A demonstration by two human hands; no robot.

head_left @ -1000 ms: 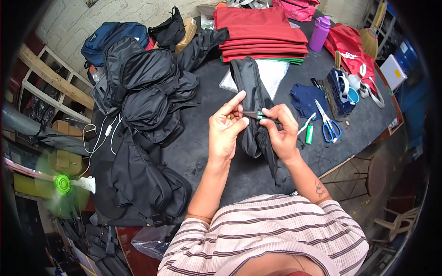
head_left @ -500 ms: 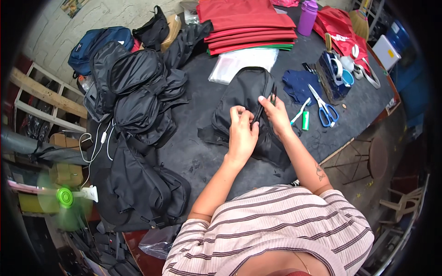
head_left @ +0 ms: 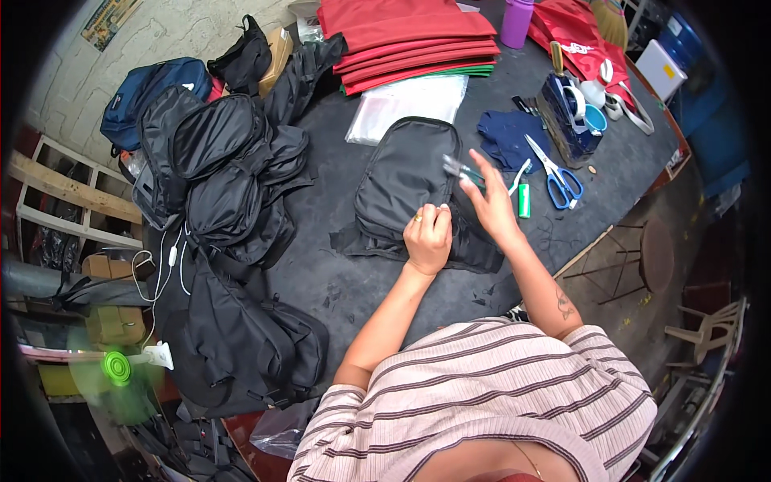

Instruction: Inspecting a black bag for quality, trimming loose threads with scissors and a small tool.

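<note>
So the black bag lies flat on the tabletop, most of it just beyond and left of the left grip, which sits right at its near right edge. That grip is curled in tight, knuckles up; honestly can't tell if there's any fabric or thread inside it. The right grip is lifted just right of the bag, fingers pretty spread, loosely holding a small tool that's motion-blurred and points left over the bag's edge. Both forearms angle inward from below. Half a second ago both grips were pinching around the bag's right side; now the left's balled up, the right's fanned out and the bag's flatter.
</note>
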